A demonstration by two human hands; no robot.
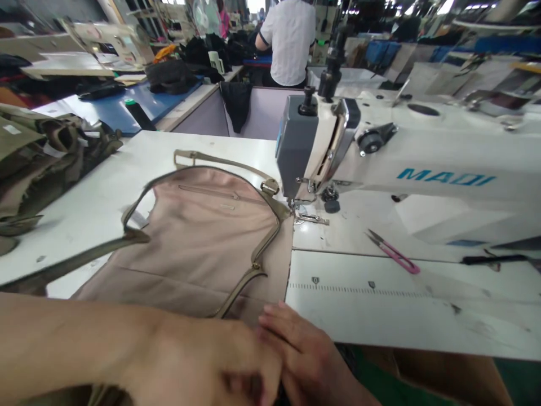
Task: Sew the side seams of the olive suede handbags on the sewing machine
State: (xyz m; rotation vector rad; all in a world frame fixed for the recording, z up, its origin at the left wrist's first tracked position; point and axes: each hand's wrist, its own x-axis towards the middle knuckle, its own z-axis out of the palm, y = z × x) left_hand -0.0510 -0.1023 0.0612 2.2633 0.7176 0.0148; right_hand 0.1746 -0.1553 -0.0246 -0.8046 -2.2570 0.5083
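Observation:
An unfinished bag point(203, 225) with a pinkish-tan lining lies flat on the sewing machine table. An olive zipper edge curves round its top, with straps attached. Its right edge reaches the presser foot point(292, 207) of the sewing machine point(422, 141). My left hand point(220, 361) crosses in front of the bag's near end, its fingers curled; whatever is in them is hidden. Against it, my right hand point(306, 349) is closed over the near right corner of the bag fabric, with its fingertips on the cloth. Where the two hands meet, the fabric is covered.
Pink-handled thread snips point(395, 252) lie on the machine bed, right of the needle. A printed ruler scale point(359, 287) runs along the table. Olive bag pieces point(46, 163) are heaped at left. A green-topped thread cone point(139, 115) stands behind. A person point(291, 42) in white is farther back.

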